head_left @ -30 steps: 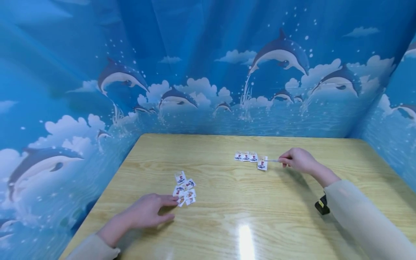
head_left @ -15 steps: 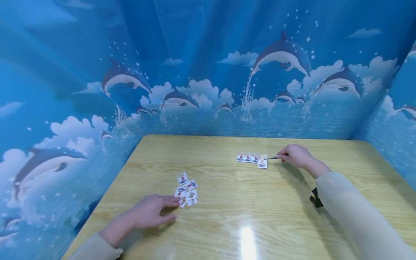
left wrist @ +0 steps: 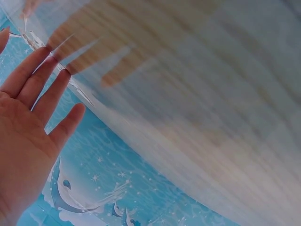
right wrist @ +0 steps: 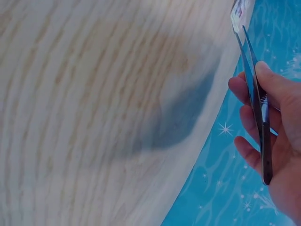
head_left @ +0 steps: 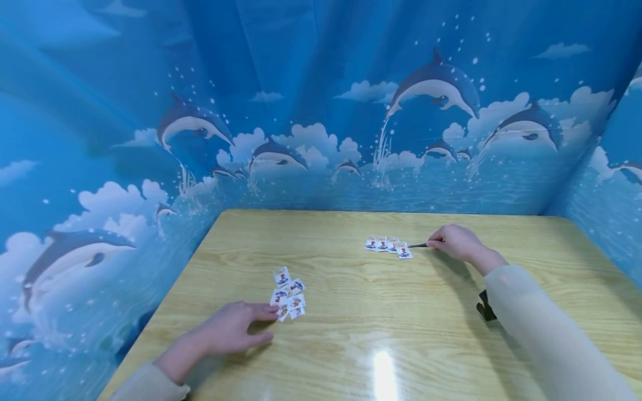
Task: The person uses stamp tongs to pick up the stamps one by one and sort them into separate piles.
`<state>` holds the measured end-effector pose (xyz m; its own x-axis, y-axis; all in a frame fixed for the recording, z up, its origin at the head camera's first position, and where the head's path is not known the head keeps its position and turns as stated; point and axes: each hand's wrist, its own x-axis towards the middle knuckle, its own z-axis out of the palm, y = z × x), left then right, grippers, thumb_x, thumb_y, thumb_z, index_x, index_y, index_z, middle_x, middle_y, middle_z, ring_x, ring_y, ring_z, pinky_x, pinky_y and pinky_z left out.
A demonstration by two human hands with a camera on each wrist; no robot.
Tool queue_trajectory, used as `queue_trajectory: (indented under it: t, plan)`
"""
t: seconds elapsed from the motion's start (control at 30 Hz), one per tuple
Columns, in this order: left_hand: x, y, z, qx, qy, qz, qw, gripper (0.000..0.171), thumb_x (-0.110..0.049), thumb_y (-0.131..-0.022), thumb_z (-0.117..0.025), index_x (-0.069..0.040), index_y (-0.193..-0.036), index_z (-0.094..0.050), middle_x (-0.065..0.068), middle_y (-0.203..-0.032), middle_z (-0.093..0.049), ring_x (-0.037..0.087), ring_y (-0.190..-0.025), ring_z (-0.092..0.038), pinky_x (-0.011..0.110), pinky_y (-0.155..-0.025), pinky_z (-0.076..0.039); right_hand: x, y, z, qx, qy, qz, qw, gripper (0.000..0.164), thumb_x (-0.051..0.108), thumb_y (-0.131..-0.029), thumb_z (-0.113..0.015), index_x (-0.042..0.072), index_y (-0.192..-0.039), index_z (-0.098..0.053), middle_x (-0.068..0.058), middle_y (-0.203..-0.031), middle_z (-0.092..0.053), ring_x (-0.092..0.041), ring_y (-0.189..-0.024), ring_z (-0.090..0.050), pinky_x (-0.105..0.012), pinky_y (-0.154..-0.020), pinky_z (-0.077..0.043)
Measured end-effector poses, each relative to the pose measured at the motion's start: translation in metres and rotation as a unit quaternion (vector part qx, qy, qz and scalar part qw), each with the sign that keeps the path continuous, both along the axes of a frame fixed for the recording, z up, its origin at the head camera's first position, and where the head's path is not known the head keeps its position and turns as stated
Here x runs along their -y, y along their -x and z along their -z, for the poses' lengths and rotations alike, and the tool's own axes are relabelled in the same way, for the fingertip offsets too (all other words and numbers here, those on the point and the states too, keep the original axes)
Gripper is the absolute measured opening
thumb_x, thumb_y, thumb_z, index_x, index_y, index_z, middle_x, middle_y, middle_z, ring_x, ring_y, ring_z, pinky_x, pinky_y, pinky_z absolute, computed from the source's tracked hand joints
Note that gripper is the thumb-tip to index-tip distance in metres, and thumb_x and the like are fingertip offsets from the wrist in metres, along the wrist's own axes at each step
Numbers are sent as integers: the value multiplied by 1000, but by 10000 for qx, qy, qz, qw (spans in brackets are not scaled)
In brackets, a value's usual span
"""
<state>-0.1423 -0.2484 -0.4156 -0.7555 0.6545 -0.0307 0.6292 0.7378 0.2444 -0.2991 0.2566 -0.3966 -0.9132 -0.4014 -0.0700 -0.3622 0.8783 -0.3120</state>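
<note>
Nearest the person, a glare patch [head_left: 384, 376] shines on the wood-grain table [head_left: 326, 345], w/ the pale L sleeve [head_left: 150, 383] off to its left. Out of it the L hand [head_left: 233, 327] lies low over the tabletop, fingers stretched out, thumb well apart, gripping nothing; a fingertip touches the nearest pc of a loose pile of printed cards [head_left: 295, 301], approx six, a few overlapping, at odd angles on the table's L half. Over on the R, the other sleeve [head_left: 544, 320] reaches across, w/ a small black item [head_left: 485, 309] just beside it, partly hidden, can't tell what. Beyond it the R hand [head_left: 457, 241] pinches metal tweezers [right wrist: 257, 103], thumb & fingers pressed to the sides. The tips stand a bit apart, pointing L at the end card [head_left: 404, 252] of a row; can't tell if they touch it. That card lies slightly askew & a little nearer the person than its neighbours. The other three cards [head_left: 382, 244] run on to the L, side by side & approx level, each w/ a little red-&-blue picture, near the table's far edge. Behind everything hangs a blue backdrop [head_left: 321, 61] w/ leaping dolphins [head_left: 436, 83], clouds [head_left: 366, 90] & water [head_left: 311, 192].
</note>
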Motion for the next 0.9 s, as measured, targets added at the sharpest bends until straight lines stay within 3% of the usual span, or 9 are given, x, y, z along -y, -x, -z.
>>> queue_trajectory:
  t: [0.2,0.37,0.6,0.9]
  plan:
    - [0,0,1,-3,-25,26,10000,44,-42,-93,-61,-12,-125,-66,2,-134,-59,27,-120,-57,46,-100,-45,-7,-6,-4,30,32,70,10000,24,18,-98,-58,1,-104,-74,0,-80,-69,-13,-62,-52,-34,-58,-45]
    - [0,0,1,12,-28,13,10000,43,-41,-93,-62,-12,-125,-66,2,-134,-59,27,-120,-57,47,-100,-45,1,-17,-6,-15,361,-61,9993,25,19,-98,-59,0,-106,-73,-1,-79,-70,-14,-59,-53,-31,-56,-44]
    - [-1,2,0,17,-30,19,10000,44,-42,-93,-62,-13,-126,-66,1,-134,-59,27,-120,-57,47,-100,-45,47,-39,2,76,871,-500,9949,24,20,-98,-58,2,-105,-74,2,-77,-69,-9,-58,-53,-31,-59,-45]
    - [0,2,1,15,-24,-9,10000,44,-42,-92,-62,-13,-124,-67,1,-133,-59,27,-119,-57,48,-100,-45,120,-62,14,120,1243,-1476,9811,16,17,-96,-61,11,-101,-75,7,-84,-70,-1,-57,-48,-24,-57,-44]
